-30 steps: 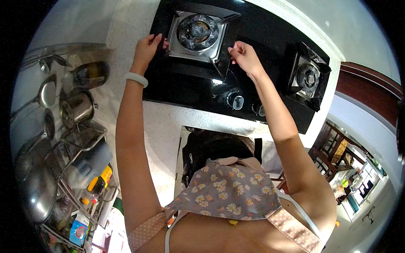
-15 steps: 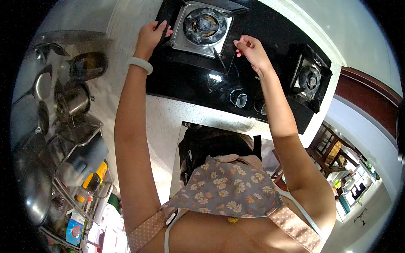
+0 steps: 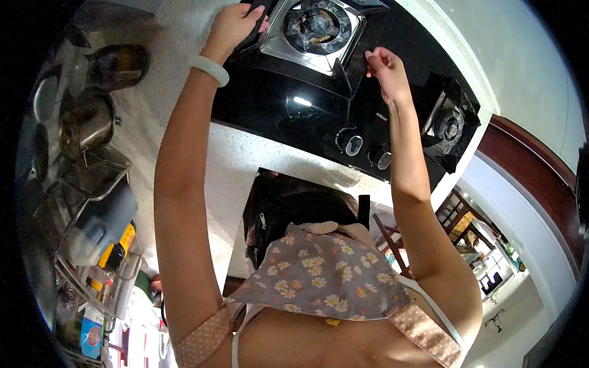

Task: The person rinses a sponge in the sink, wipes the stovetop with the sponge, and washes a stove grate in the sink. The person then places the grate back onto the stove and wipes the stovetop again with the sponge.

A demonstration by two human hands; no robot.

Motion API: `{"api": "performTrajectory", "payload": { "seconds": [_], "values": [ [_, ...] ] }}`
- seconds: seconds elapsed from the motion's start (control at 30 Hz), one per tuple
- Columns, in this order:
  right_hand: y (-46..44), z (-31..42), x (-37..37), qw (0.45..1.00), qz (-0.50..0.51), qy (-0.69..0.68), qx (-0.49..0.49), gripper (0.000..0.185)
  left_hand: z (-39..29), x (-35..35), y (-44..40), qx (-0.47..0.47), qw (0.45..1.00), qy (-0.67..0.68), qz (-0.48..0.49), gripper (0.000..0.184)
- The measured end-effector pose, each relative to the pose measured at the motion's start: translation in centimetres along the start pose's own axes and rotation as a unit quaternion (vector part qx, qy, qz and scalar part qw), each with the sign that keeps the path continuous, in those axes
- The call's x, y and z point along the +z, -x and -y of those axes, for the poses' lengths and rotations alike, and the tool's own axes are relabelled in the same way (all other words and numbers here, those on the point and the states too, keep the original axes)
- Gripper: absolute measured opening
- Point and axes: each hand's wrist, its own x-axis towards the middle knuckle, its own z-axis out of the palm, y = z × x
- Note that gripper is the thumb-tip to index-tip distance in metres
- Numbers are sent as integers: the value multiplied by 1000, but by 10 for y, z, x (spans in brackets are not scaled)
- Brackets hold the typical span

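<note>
A black square pan support point(image 3: 307, 81) with slanted prongs surrounds the round gas burner point(image 3: 317, 27) and its shiny steel drip plate point(image 3: 288, 55). My left hand point(image 3: 236, 27), with a pale bangle at the wrist, is closed on the support's left side, thumb on top and fingertips curled beneath. At the opposite side, my right hand point(image 3: 388, 70) pinches the support's right edge with thumb and bent fingers. The black glass cooktop point(image 3: 257, 107) lies below both hands. Whether the support rests on the glass or is slightly raised, I cannot tell.
Two control knobs point(image 3: 350, 141) sit at the cooktop's front. A second burner point(image 3: 449, 124) with its own black support is on the right. Along the left wall stand a steel pot point(image 3: 89, 122), a dark jar point(image 3: 119, 66) and a wire rack point(image 3: 98, 193) holding bottles and packets.
The view has shifted, so the cooktop and both hands appear higher and further right. Both hands keep their hold on the pan support, with little visible movement relative to the burner.
</note>
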Motion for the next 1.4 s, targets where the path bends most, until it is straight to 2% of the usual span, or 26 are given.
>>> {"api": "performTrajectory", "payload": {
  "seconds": [0.03,0.13,0.23,0.33,0.43,0.53,0.63,0.73,0.83,0.93,1.03,1.13,1.4],
  "values": [
    [2,-1,1,1000,-1,7,-4,26,-4,1,2,11,1000,9,-19,27],
    [9,-2,2,999,-21,-20,13,26,-12,1,5,75,994,-79,-13,31],
    [9,4,-2,999,-35,-18,17,27,-10,8,2,43,999,-30,5,32],
    [5,-1,-7,1000,-17,-12,16,27,-11,9,1,41,997,-62,-13,32],
    [5,-2,-7,1000,-22,-11,17,27,-16,11,5,41,999,-32,-2,32],
    [11,-4,-7,999,-27,-6,23,27,-31,13,14,49,993,-108,-25,32],
    [13,-4,-8,999,-17,-22,40,28,-30,16,14,43,997,-67,-9,32],
    [4,-7,-10,999,-6,-35,20,28,-34,13,15,65,987,-140,-51,32],
    [-7,-2,-8,1000,-11,-7,-18,30,-21,5,4,149,955,-249,-65,33],
    [-5,-5,-7,999,-28,8,-17,30,-16,7,2,75,987,-135,-51,35],
    [-4,-10,-4,999,-37,-5,-33,29,-13,7,2,107,980,-154,-61,37],
    [-3,-10,-4,998,-31,-6,-46,30,-14,0,2,156,942,-286,-84,38],
    [2,-6,4,998,-52,-20,-33,26,-18,4,5,161,936,-290,-116,36]
  ]
}}
